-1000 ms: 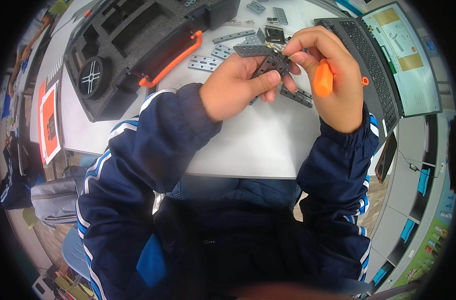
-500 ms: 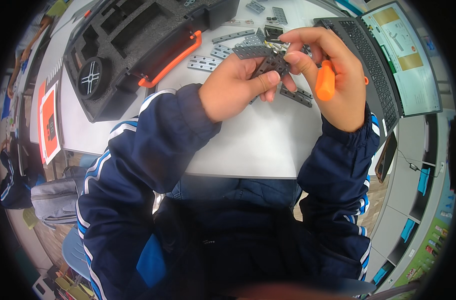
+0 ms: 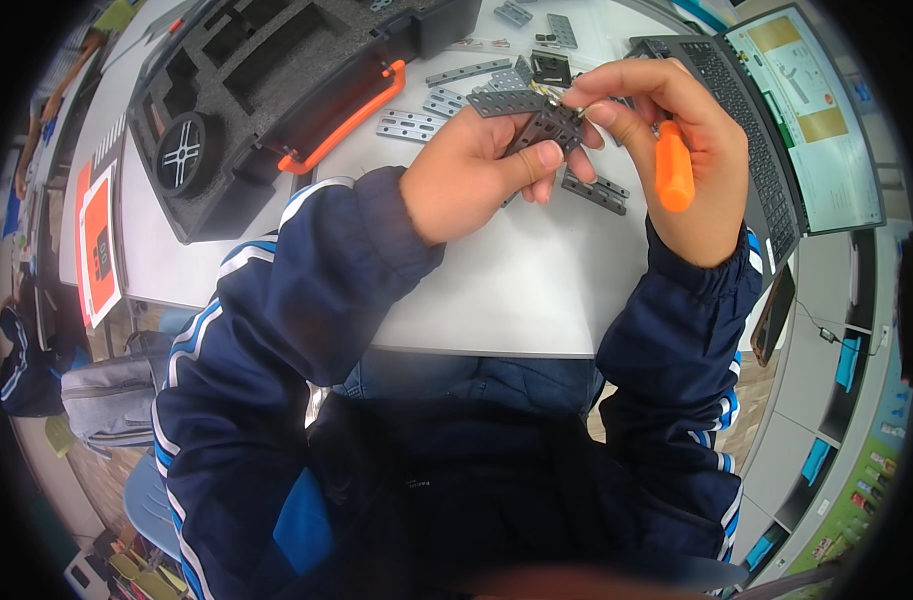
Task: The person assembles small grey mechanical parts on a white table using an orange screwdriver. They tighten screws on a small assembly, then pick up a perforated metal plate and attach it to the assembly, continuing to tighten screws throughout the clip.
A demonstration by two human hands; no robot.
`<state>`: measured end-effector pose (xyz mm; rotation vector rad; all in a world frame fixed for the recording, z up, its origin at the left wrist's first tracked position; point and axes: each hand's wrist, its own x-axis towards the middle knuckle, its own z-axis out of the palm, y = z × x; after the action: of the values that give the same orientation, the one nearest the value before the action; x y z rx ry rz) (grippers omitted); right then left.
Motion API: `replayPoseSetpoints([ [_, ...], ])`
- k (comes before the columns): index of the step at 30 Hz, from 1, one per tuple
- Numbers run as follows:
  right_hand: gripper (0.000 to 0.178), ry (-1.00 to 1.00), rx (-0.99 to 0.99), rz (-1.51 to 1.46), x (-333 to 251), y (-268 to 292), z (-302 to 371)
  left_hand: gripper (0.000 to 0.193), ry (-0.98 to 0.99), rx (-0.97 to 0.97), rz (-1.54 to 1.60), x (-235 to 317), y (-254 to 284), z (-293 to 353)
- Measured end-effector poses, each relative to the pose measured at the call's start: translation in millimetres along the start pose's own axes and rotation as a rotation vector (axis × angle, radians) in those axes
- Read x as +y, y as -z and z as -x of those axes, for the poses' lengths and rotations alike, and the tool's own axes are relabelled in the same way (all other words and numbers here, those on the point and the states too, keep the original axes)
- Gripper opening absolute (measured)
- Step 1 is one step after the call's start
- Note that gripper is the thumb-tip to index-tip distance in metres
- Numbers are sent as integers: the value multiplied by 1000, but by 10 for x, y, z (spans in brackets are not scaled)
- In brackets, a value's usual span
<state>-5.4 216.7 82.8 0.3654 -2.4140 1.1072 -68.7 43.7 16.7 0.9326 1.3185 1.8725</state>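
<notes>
My left hand point(image 3: 466, 170) is closed round a dark grey assembly of perforated metal pieces point(image 3: 551, 130), thumb on the near side. One flat holed plate point(image 3: 504, 103) sticks out to the left above the fingers. At the top right of the assembly, the thumb and forefinger of my right hand point(image 3: 711, 160) pinch something small and shiny, perhaps a screw. An orange-handled screwdriver point(image 3: 674, 178) is tucked in the same hand, handle pointing down; its shaft is mostly hidden by the fingers. Dark slotted bars point(image 3: 596, 193) lie on the table just beneath the hands.
Grey perforated strips point(image 3: 409, 125) and small metal parts lie beyond my hands on the white table point(image 3: 506, 300). A foam-lined black case point(image 3: 261, 120) with an orange handle point(image 3: 351, 122) stands at left, holding a black wheel point(image 3: 184, 155). An open laptop point(image 3: 746, 110) sits at right.
My right hand has shifted slightly right, with the screwdriver handle swinging right and a little down. The small shiny piece at its fingertips shows more plainly. My left hand and the assembly have barely moved.
</notes>
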Motion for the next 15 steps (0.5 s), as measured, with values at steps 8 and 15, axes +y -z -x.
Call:
replayPoseSetpoints([
  [8, 18, 35, 7, 21, 25, -7, -6, 23, 14, 61, 34, 17, -49, 2],
  [15, 17, -82, 70, -152, -20, -38, 15, 26, -7, 7, 10, -4, -13, 0],
])
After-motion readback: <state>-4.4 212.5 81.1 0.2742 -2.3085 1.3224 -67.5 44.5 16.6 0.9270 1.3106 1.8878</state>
